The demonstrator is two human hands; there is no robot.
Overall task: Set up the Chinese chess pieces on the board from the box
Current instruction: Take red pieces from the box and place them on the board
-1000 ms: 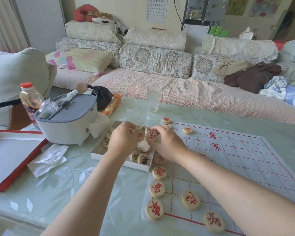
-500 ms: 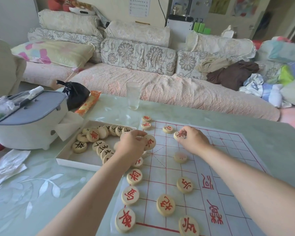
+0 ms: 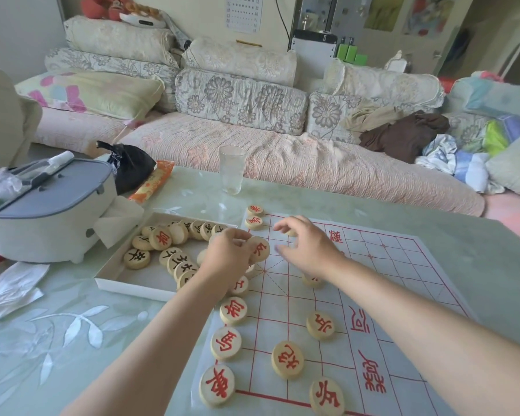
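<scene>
left hand (image 3: 228, 256) at board's left edge, grip pinched on red-marked chess piece (image 3: 260, 250). right hand (image 3: 308, 250) above board (image 3: 388, 265), grip apart, fingers loosely spread, holding nothing. white box (image 3: 126, 285) on bench (image 3: 72, 340) beside board, black-marked pieces (image 3: 137, 258) inside. red pieces (image 3: 226, 341) lined along board's left edge.

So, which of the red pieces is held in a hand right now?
The red piece that the left hand pinches at the board's left edge, beside the box; the others lie flat.
</scene>
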